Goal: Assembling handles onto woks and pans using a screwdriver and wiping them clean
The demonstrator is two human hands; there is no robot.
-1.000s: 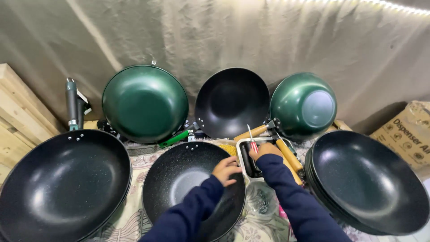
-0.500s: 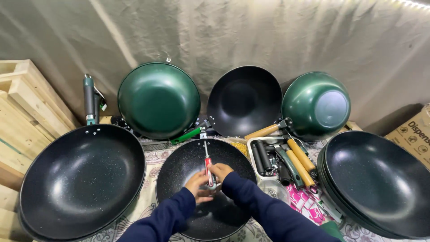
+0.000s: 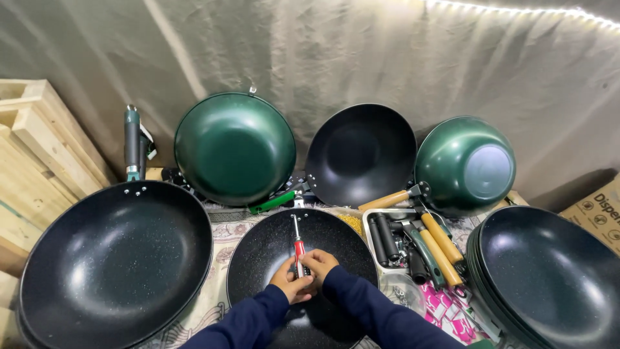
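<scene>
Brown printed carton (image 3: pixel 597 208) sits at far right. Both hands, left (image 3: pixel 289 284) and right (image 3: pixel 316 265), clench a red-handled screwdriver (image 3: pixel 298 242) over the middle pan (image 3: pixel 265 249); its long axis runs away from the person, tip toward the far rim.

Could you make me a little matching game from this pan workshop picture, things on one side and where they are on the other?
Things:
1. screwdriver
2. tray of handles
3. wooden pallet
4. cardboard box

Places:
A. far right, by the curtain
B. far left
C. right of the middle pan
D. in both hands, over the middle pan

Pairs: 1-D, 2-C, 3-B, 4-A
</scene>
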